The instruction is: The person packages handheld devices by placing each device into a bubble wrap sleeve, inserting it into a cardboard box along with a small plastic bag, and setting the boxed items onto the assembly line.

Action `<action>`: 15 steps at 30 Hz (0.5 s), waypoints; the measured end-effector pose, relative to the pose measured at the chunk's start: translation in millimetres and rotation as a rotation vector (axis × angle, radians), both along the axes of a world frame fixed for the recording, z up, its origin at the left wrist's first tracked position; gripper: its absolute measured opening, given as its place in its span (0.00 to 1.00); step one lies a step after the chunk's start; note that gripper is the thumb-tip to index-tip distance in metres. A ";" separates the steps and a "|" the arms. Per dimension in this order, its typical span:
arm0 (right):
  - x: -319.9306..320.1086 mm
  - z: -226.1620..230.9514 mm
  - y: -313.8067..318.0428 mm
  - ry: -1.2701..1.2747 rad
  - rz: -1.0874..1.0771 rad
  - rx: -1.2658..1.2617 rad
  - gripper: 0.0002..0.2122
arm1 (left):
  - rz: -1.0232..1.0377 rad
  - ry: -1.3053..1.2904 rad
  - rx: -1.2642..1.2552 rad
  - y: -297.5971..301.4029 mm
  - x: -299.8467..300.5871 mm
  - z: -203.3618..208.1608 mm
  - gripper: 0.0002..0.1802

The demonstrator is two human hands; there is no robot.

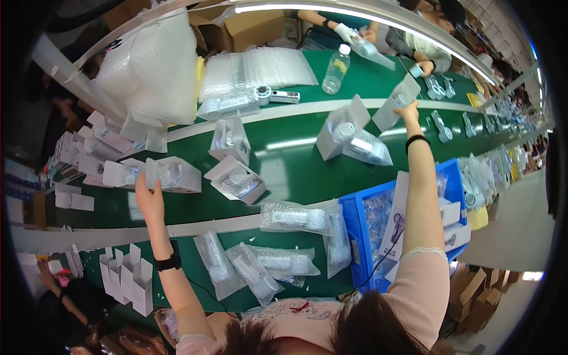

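Left hand [149, 195]: fingers grasping an open white box [190, 182] between the green belt's [296, 183] long edges. Right hand [409, 115]: fingers clasping a tilted white box [390, 111] at the far edge.

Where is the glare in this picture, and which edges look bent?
Head view: overhead tube light washed out to white; bright streaks reflected on the green work surface; far pale rail bowed by the fisheye lens; corners fall to black.
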State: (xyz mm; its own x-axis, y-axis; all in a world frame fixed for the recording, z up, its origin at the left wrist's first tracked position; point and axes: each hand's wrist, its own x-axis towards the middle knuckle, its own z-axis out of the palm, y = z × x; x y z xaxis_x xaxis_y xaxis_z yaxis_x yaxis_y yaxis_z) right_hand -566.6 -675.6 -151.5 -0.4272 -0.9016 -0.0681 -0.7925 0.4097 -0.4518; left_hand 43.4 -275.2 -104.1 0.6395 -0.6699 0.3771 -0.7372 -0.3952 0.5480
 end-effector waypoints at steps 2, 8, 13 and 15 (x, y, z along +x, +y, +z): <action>-19.2 7.6 -1.5 0.188 0.048 0.081 0.43 | -0.039 -0.003 0.022 -5.0 3.5 -8.1 0.25; 46.8 131.0 149.9 0.520 0.542 0.294 0.29 | -0.009 -0.267 -0.012 35.1 -7.2 2.3 0.29; 11.1 92.1 273.4 0.805 0.763 -0.482 0.22 | -0.208 0.074 -0.131 79.2 -72.2 45.3 0.28; -0.4 70.7 281.6 0.560 0.666 -0.466 0.20 | -0.307 0.179 -0.142 97.5 -94.3 49.7 0.27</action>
